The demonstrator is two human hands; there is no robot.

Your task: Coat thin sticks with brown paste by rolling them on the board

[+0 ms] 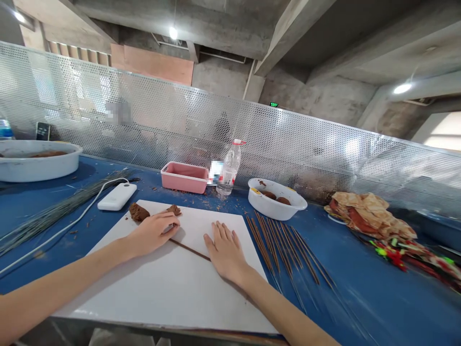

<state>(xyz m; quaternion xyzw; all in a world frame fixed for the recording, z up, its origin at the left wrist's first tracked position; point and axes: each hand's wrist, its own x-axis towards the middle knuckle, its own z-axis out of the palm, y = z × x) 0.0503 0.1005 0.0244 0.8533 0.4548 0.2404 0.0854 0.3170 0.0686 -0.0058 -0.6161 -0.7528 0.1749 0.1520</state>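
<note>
A thin brown stick (190,249) lies slantwise across a white board (162,283). My left hand (154,232) is at the stick's left end, fingers curled with the thumb near the fingertips; what they may pinch is hidden. My right hand (225,250) lies flat over the stick's right end, fingers spread. Brown lumps of dough-like material (139,212) rest on the board's back left edge, with a smaller piece (174,210) just behind my left hand. Several brown-coated sticks (275,240) fan out right of the board.
Behind the board stand a pink box (184,178), a water bottle (230,168) and a white basin (275,206) holding brown lumps. At left are a white power bank (117,196), wires (65,206) and a large basin (39,168). Crumpled paper (370,216) lies right.
</note>
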